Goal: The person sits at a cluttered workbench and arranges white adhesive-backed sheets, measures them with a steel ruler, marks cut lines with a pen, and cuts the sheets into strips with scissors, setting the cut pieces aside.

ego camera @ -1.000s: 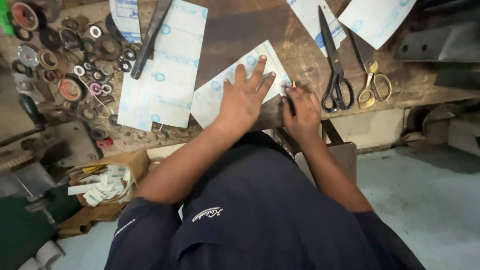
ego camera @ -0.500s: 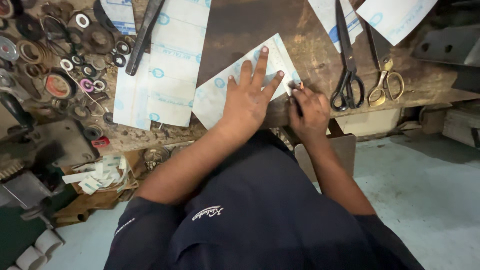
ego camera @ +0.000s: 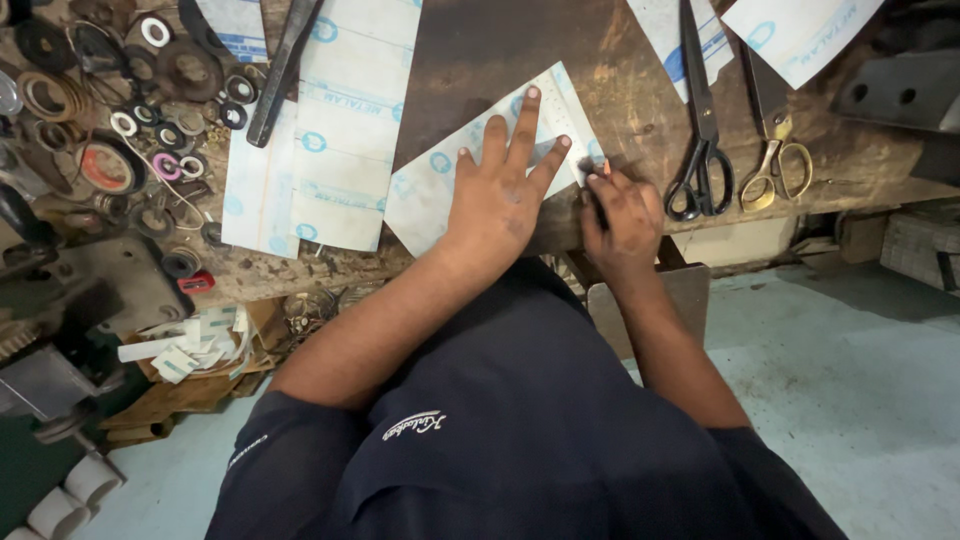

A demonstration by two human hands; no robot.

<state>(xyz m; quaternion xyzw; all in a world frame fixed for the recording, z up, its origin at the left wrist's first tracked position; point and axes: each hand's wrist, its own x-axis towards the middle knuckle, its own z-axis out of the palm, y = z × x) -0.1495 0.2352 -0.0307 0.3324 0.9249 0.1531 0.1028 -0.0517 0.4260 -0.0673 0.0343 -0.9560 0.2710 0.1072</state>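
Hands pressed on a white printed sheet at the front edge of a worn wooden workbench.

The left hand [ego camera: 497, 195] is spread wide and laid flat on the sheet [ego camera: 440, 185], fingers fanned toward its far corner. The right hand [ego camera: 622, 215] is curled narrow around a small dark tool [ego camera: 596, 190], whose tip is set against the sheet's right edge just beside the left fingertips. Black scissors [ego camera: 700, 130] and brass-handled scissors [ego camera: 775, 150] are seen close to the right; a larger printed sheet [ego camera: 320, 130] and scattered rings and washers [ego camera: 150, 110] lie to the left.
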